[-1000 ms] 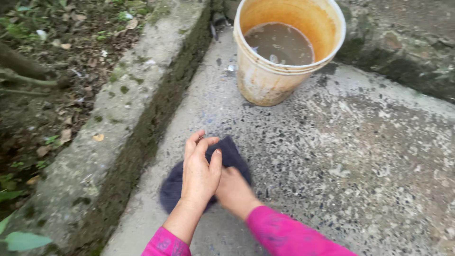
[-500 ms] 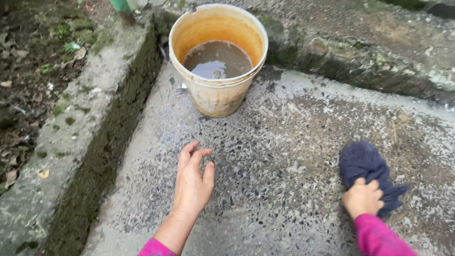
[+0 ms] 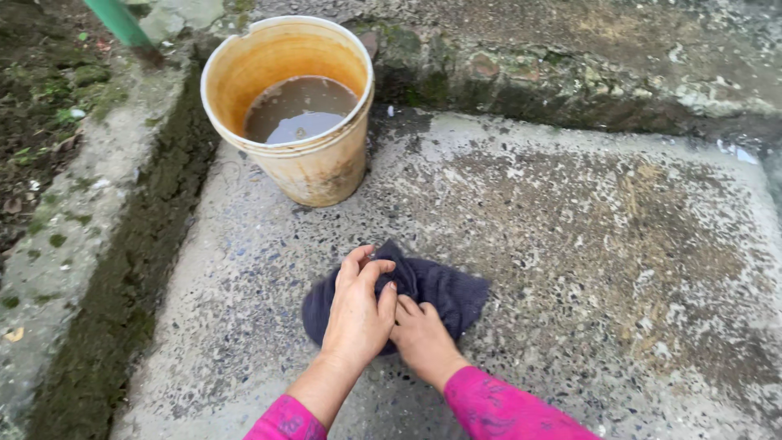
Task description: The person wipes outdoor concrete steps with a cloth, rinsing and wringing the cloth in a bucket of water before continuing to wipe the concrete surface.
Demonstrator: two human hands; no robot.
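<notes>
Pressing both hands onto the dark blue cloth [image 3: 423,289], just below the bucket [image 3: 297,122] of murky water: my left hand [image 3: 357,314] is pinching a fold, and my right hand [image 3: 423,338] is bearing down, clutching fabric. Scrubbing seems midway; grime is showing right of the bucket.

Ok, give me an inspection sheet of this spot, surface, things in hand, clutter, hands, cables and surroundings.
Surface: speckled concrete slab, damp and stained.
Things in hand: dark blue cloth lying bunched on the slab; stained bucket of murky water standing behind it.
Clutter: nothing seen on the slab.
Hands: left hand and right hand both press on the cloth, side by side; whether either grip is closed cannot be told.
Cables: nothing seen.
Surroundings: mossy kerb at left, soil beyond, green pipe, stone step behind.
</notes>
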